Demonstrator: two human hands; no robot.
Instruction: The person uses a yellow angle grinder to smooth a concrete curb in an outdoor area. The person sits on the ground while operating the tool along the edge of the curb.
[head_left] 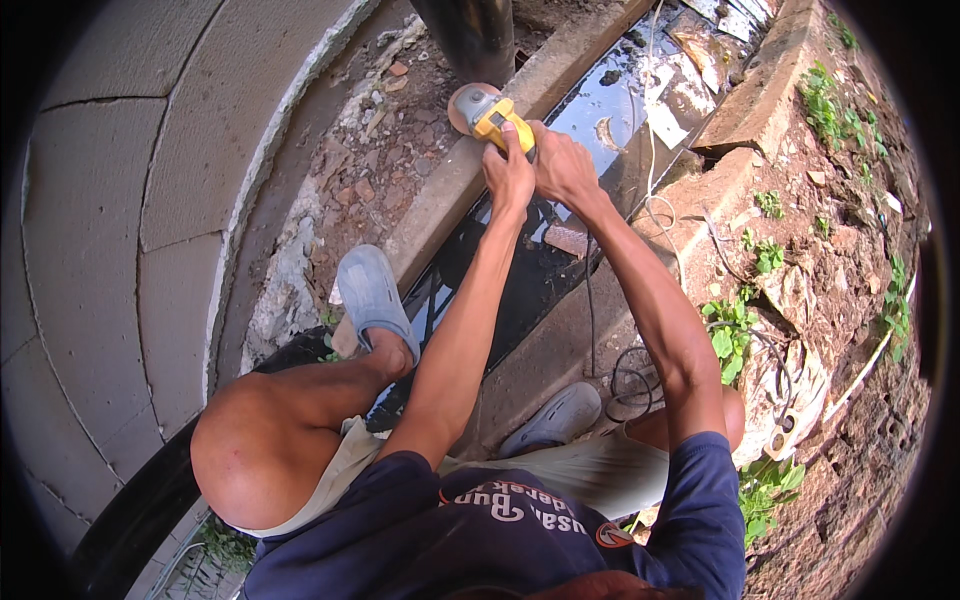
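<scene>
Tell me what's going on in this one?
A person, knees bent, has one gray clog on each side of a gutter with dark water in it. The left hand and right hand together grip a yellow grinder. Its disc is right by the lower end of a dark post; whether they touch, I can't tell from this view.

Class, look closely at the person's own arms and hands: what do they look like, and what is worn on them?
Short, plain navy-blue sleeves of a T-shirt end above the elbows. Below them, both forearms are bare. The left hand and right hand have no gloves; no watch or wristband shows.
</scene>
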